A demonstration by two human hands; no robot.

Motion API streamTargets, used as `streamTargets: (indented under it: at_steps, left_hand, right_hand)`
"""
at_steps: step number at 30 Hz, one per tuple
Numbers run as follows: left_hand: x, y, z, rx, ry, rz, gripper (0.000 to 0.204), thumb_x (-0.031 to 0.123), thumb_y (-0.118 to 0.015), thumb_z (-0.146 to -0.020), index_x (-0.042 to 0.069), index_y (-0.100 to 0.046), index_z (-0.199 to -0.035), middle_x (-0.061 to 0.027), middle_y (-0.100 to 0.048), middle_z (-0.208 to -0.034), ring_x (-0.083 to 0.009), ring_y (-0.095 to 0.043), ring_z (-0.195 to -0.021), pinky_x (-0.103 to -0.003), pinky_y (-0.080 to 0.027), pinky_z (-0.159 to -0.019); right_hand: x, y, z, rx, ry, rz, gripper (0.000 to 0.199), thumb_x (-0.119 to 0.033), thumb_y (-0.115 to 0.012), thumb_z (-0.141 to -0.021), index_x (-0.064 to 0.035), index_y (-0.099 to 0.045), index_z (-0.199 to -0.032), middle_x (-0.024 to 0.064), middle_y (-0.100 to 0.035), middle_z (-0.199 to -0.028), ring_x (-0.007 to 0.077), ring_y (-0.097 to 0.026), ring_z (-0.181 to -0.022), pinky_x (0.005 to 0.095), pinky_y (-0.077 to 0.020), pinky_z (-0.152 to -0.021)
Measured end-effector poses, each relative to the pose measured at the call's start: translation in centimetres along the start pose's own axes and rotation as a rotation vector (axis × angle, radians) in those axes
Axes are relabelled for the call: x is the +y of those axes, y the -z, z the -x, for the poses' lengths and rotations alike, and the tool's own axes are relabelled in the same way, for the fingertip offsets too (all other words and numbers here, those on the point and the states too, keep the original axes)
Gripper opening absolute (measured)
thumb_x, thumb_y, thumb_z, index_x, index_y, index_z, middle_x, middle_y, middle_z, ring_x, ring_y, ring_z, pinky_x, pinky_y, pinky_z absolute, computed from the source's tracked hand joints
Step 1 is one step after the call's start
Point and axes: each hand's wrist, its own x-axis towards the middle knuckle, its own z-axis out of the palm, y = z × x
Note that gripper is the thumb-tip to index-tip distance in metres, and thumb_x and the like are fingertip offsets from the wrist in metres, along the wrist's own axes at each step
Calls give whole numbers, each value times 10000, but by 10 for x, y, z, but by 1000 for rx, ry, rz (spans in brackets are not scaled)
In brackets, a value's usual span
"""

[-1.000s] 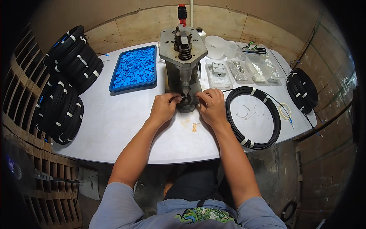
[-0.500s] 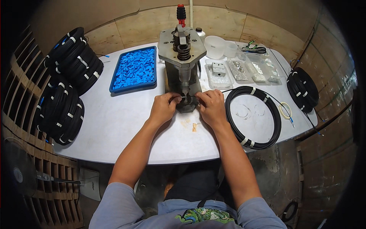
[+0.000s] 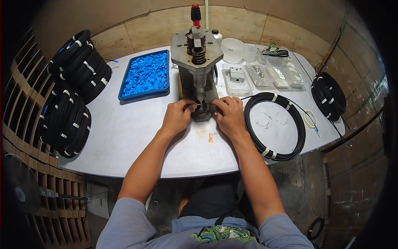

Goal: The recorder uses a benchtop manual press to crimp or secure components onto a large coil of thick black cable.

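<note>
Both hands meet at the base of a grey metal crimping press (image 3: 186,79), one on each side of its lower jaw. My left hand (image 3: 175,118) is closed in a pinch at the jaw's left; the small piece between thumb and forefinger is too hidden to name. At the right of the jaw, my right hand (image 3: 230,117) pinches the black cable (image 3: 247,97), which runs to it from the bound coil (image 3: 302,124) lying on the table. The cable's end is covered by my fingers and the press.
A blue tray (image 3: 121,98) of small blue connectors sits left of the press. Stacked black cable coils (image 3: 85,66) stand far left, another coil (image 3: 331,99) far right. Behind right are clear boxes of small parts (image 3: 258,76), white tubs (image 3: 233,50) and green-handled pliers (image 3: 273,50).
Almost nothing differs. Both hands keep their pinches at the press jaw, and the whole picture has shifted very slightly.
</note>
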Motion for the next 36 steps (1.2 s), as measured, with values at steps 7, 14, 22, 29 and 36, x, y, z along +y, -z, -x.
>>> streamTargets:
  at_steps: [7,14,22,29,36]
  left_hand:
    - [-1,1,0,-3,-8,-13,194,90,-673,-944,-44,-746,-1063,-162,-768,-834,-206,-751,-773,-319,-569,-734]
    - [-2,0,0,1,-18,-9,190,97,-674,-948,-39,-748,-1057,-161,-768,-833,-205,-750,-770,-320,-568,-732]
    - [-1,0,0,1,-13,-19,195,102,-680,-948,-36,-747,-1068,-162,-769,-827,-206,-752,-764,-319,-569,-729]
    - [-3,-1,0,1,-7,-9,192,101,-678,-951,-37,-746,-1066,-157,-768,-823,-195,-751,-770,-314,-567,-730]
    - [-3,-1,0,-1,1,2,191,106,-679,-953,-38,-746,-1060,-156,-768,-822,-193,-749,-769,-313,-563,-725]
  right_hand:
    - [0,-1,0,5,-1,1,256,-70,-737,-803,-136,-755,-1050,63,-681,-987,261,-641,-1014,468,-389,-1056]
    - [-1,1,0,-3,-2,11,255,-78,-736,-809,-144,-756,-1054,45,-688,-1004,255,-632,-1042,460,-384,-1060]
    - [-1,0,1,25,22,8,283,-32,-715,-797,-137,-746,-1058,48,-699,-986,259,-632,-1036,449,-395,-1042]
    - [-1,0,1,5,8,20,264,-87,-728,-814,-147,-747,-1070,40,-700,-1007,253,-624,-1062,461,-373,-1071]
    - [-2,1,1,4,12,18,298,-39,-702,-806,-137,-738,-1085,42,-706,-998,251,-629,-1053,446,-383,-1050]
